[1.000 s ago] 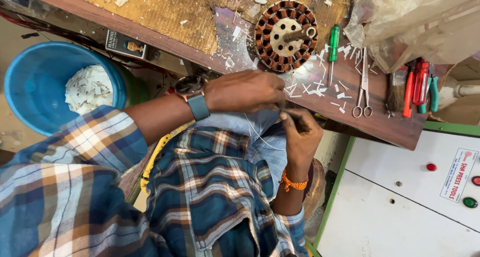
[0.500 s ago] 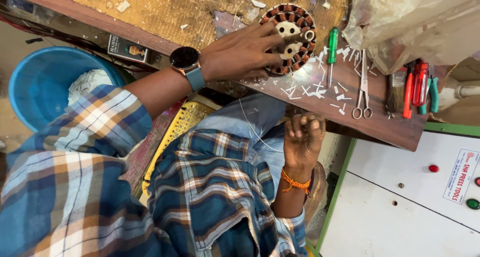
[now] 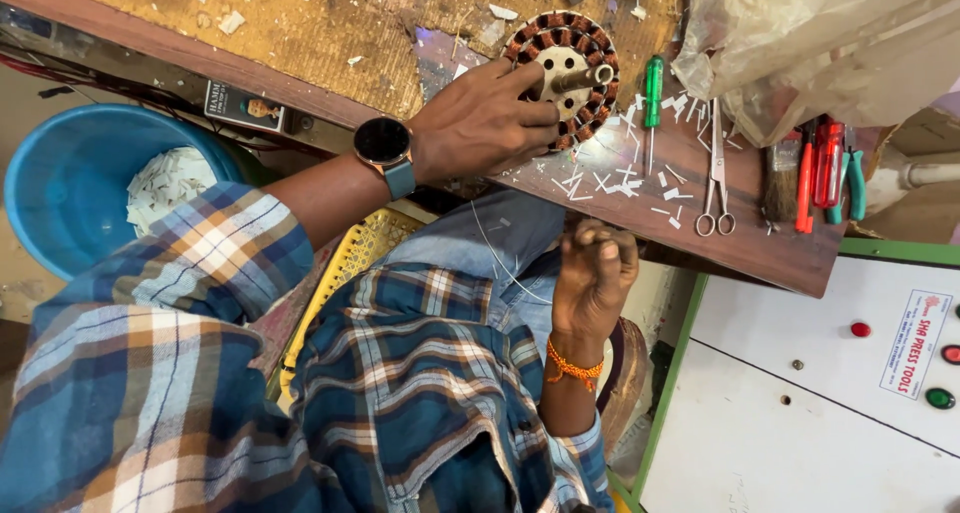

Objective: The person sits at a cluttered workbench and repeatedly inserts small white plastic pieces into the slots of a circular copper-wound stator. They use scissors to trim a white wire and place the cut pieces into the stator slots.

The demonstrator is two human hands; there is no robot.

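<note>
Nearest the camera, the right hand (image 3: 595,278) is held raised over the lap, its fingers pinched shut on a thin pale thread (image 3: 500,263). Beyond it, the left hand (image 3: 480,128) is laid on the round motor core (image 3: 562,73) at the table (image 3: 300,33) edge, fingers spread narrowly against its rim. Copper coils are seen wound all around the core, so winding appears done and tying judged unfinished.

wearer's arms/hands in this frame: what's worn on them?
Both arms wear a blue, white and orange plaid shirt, sleeves rolled up. The left hand has a dark round-faced watch on a blue-grey strap at the wrist. The right hand has an orange thread band at the wrist. No gloves; no rings that I can make out.
</note>
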